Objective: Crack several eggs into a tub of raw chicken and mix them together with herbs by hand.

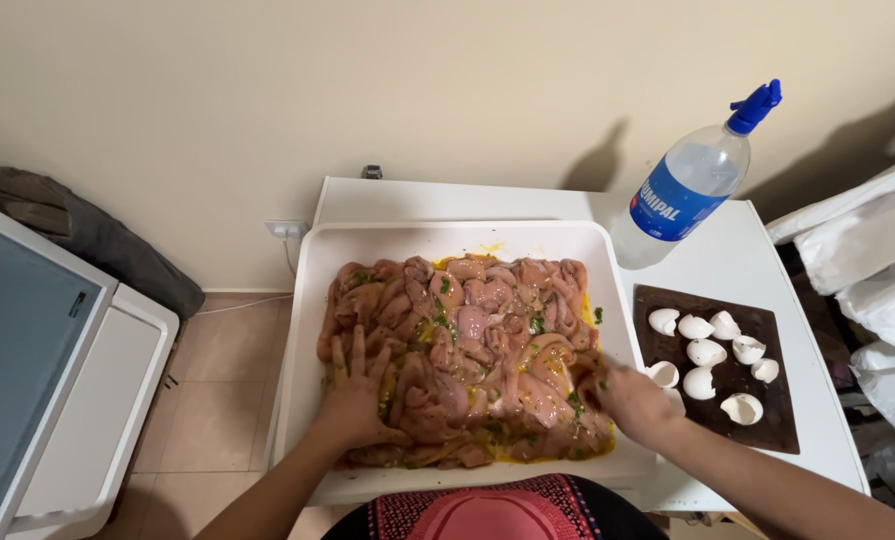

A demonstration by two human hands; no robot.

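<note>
A large white rectangular tray (313,300) sits on a white table (748,260) and is filled with raw pink meat pieces (478,330) coated in yellow egg and green herbs. My left hand (356,395) lies flat on the meat at the tray's near left, fingers spread. My right hand (630,400) is at the tray's near right edge, fingers curled into the meat; whether it grips a piece is unclear.
A dark brown board (773,415) to the right carries several empty white eggshell halves (706,352). A clear plastic bottle with a blue cap (690,185) stands at the back right. White bags (868,260) lie at far right; a white appliance (58,360) stands at left.
</note>
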